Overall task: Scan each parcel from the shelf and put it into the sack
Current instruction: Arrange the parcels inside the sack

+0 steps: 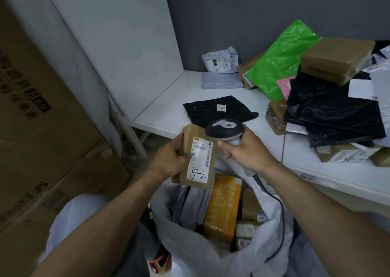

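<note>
The brown paper parcel [198, 156], its white label marked "5-2" facing up, hangs just above the open sack [211, 253], gripped along its left edge by the left hand [172, 157]. It looks light and fairly stiff (a flat padded mailer, I would guess), so an edge hold clear of the barcode should do. The right hand [245, 150] clasps the scanner [224, 130], its head just beside the label. Further parcels lie on the white shelf [168, 112] beyond.

Brown parcel [200, 160] labelled 5-2 upright in my left hand [168, 158], scanner [224, 129] just beside its top, open white sack [200, 264] below, part full.
</note>
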